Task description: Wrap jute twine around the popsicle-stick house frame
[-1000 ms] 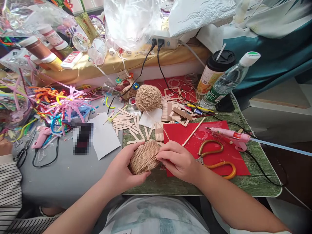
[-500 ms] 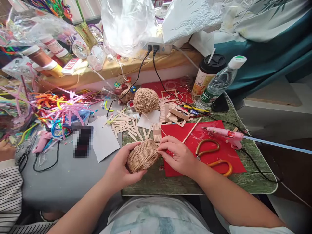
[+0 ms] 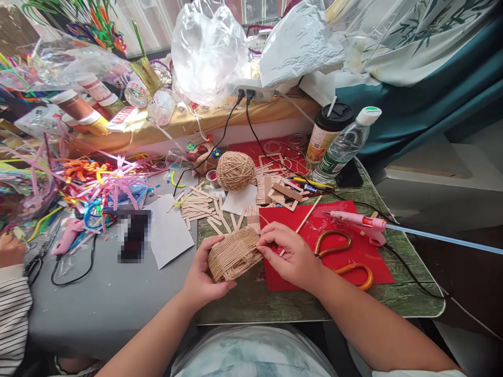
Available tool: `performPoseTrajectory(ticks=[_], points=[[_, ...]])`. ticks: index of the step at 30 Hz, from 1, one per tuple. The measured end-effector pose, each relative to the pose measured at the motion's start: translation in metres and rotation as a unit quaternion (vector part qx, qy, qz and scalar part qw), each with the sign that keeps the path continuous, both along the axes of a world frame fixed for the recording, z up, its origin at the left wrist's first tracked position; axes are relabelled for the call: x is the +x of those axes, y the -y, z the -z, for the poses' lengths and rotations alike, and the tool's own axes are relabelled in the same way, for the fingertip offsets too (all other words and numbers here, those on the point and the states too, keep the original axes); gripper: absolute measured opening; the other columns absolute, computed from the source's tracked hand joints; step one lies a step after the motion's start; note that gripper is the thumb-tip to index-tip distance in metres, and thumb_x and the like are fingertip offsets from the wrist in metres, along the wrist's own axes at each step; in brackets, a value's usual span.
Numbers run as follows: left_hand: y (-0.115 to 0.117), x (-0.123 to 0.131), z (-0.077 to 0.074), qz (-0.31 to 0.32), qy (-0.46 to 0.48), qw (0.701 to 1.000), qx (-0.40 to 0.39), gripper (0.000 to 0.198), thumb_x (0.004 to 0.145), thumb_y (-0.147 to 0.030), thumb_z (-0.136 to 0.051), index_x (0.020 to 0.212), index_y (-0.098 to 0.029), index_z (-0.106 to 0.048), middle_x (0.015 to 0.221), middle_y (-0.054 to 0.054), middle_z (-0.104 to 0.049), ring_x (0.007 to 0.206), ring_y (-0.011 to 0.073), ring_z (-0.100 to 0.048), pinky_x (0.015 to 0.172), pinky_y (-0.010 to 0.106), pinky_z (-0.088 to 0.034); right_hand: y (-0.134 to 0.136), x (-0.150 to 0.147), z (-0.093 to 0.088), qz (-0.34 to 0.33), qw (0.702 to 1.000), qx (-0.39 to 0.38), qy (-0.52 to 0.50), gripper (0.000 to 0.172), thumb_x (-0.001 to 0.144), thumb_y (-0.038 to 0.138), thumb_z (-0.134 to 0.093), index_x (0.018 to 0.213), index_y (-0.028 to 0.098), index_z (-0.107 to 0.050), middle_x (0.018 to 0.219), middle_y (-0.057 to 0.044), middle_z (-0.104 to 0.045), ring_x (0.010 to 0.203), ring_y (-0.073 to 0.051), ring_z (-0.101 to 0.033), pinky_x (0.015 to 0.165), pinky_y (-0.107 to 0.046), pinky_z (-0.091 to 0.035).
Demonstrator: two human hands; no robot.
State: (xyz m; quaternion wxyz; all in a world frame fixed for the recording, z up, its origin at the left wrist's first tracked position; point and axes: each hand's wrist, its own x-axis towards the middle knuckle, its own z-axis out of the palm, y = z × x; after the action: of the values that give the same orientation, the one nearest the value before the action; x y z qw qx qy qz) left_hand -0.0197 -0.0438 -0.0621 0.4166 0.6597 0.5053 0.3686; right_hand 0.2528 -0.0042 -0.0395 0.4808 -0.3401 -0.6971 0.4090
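Observation:
My left hand (image 3: 208,275) is wrapped round an oblong piece covered in rows of jute twine (image 3: 233,255), thumb along its near side and fingers behind it. What lies under the winding is hidden. The right hand (image 3: 288,254) pinches the twine at the right end of this piece, its fingertips pressed together. Beyond the hands sits a ball of jute twine (image 3: 236,171). Below my right hand lies red felt (image 3: 306,277), with orange-handled scissors (image 3: 363,275) and a pink glue gun (image 3: 357,220) on it.
Wooden craft sticks (image 3: 196,204) lie scattered behind the hands. A water bottle (image 3: 346,144) and a lidded cup (image 3: 326,131) stand at the back right. A second glue gun (image 3: 68,235) and pipe cleaners (image 3: 118,183) are on the left. A co-worker's hand (image 3: 11,251) shows at the left edge.
The view has shifted slightly. The twine-wrapped piece is tilted a little differently, its right end higher. Both hands keep their hold on it.

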Motion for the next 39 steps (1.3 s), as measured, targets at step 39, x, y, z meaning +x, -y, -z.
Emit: performPoseTrajectory(ticks=[39], points=[[-0.004,0.02,-0.07,0.039,-0.223,0.974,0.021,0.04,0.11,-0.033,-0.044,0.145,-0.036,-0.062,0.15,0.006,-0.057,0.143,0.0285,-0.051,0.12,0.048,-0.043,0.0,-0.005,0.006,-0.03,0.998,-0.044,0.043,0.008,0.101,0.015,-0.064,0.096,0.021,-0.067,0.098,-0.007,-0.066,0.092,-0.021,-0.065,0.084,-0.036,-0.056]])
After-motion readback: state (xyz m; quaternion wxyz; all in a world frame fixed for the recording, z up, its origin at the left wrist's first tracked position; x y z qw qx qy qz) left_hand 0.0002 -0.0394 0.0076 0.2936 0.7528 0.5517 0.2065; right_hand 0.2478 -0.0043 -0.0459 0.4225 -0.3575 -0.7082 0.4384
